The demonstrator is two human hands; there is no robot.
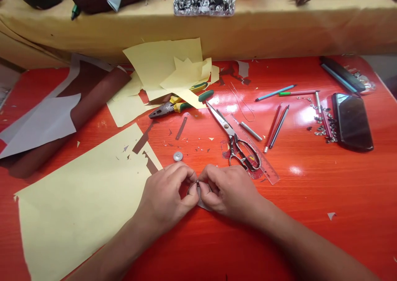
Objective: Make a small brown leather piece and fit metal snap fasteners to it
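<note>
Near the front middle of the red table, my left hand (pixel 169 192) and my right hand (pixel 231 190) meet, thumbs and fingertips almost touching. Between them they pinch a small piece of thin sheet material (pixel 203 205), greyish on the side that shows. Its upper edge is curved and dark, and most of it is hidden by my fingers. A tiny dark fitting shows at the fingertips, too small to name. Just beyond my left hand lies a round grey metal disc (pixel 178 156). Scissors (pixel 234 138) rest beyond my right hand.
Yellow paper (pixel 83 198) covers the left front. Pliers (pixel 180 105), a clear ruler (pixel 266 169), a metal rod (pixel 251 131) and pencils (pixel 279 126) lie beyond. At right are a phone (pixel 353 121) and loose snaps (pixel 321 128). Brown rolled sheet (pixel 93 107) lies left; a fittings box (pixel 204 3) stands behind.
</note>
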